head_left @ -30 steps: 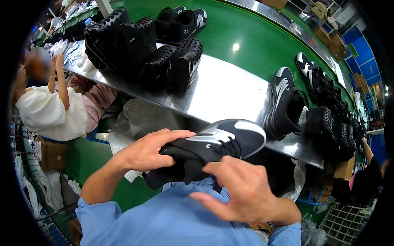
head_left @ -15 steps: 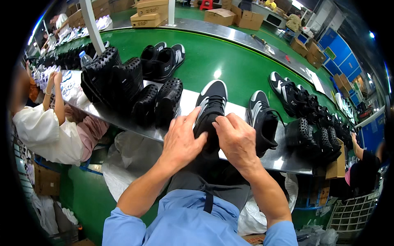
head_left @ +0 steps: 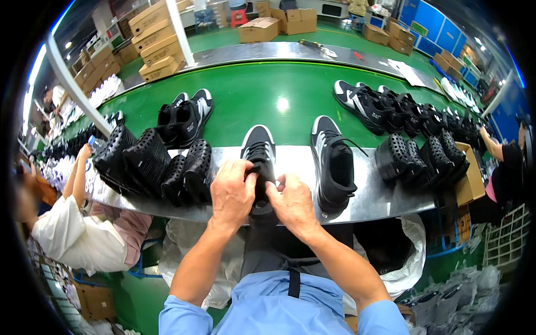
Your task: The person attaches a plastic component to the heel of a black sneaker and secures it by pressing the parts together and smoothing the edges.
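A black sneaker with a grey toe and black laces (head_left: pixel 258 139) rests on the metal edge of the bench, toe pointing away from me. My left hand (head_left: pixel 232 192) grips the left side of its opening, with thumb and fingers bent in at the tongue. On the other side, my right hand (head_left: pixel 293 202) pinches the collar rim. Both hands partly cover the opening and the heel. To their right stands a matching sneaker (head_left: pixel 334 167), untouched, with one lace hanging loose over its side.
Stacks of black studded insole-shaped pieces (head_left: pixel 146 159) stand on the left, and more stacks (head_left: pixel 435 153) on the right. Sneakers (head_left: pixel 187 114) sit on the green surface (head_left: pixel 268 89), with a row (head_left: pixel 385 109) at right. Co-workers sit at both sides; a person's white sleeve (head_left: pixel 67 229) shows left.
My view has turned, so the bench now lies straighter across. My hands remain at the same sneaker; the right hand has shifted lower along its opening and the left hand's fingers have bent inward.
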Motion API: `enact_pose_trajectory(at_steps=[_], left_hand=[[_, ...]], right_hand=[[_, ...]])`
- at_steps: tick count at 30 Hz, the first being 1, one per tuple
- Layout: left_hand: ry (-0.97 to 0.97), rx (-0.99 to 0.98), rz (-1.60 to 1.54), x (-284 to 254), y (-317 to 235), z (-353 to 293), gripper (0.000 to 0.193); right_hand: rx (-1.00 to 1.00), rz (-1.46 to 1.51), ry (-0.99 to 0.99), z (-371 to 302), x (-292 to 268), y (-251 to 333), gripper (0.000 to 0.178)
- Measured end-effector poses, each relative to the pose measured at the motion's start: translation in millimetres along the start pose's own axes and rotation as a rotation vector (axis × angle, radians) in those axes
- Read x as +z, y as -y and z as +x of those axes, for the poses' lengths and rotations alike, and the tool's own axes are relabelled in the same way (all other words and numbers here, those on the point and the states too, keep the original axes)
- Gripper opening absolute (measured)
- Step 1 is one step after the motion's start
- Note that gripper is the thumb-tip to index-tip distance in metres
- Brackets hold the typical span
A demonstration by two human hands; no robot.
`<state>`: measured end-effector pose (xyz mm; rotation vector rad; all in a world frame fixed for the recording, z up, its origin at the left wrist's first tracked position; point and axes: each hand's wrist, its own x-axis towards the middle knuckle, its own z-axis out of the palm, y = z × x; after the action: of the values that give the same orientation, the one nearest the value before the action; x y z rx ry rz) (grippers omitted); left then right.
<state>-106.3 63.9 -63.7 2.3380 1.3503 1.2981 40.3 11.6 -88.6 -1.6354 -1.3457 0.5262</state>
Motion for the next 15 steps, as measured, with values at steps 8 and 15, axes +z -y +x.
enact_pose_trajectory(at_steps=[8, 15], left_hand=[[0.152, -0.1, -0.047, -45.1, -85.2, -21.2, 0.028], [0.354, -0.114, -0.015, 90.4, -110.4, 28.1, 0.046]], right_hand=[[-0.306, 0.133, -0.251, -54.6, -93.4, 12.0, 0.019], [0.401, 0.121, -0.15, 13.1, -126.6, -70.0, 0.032]])
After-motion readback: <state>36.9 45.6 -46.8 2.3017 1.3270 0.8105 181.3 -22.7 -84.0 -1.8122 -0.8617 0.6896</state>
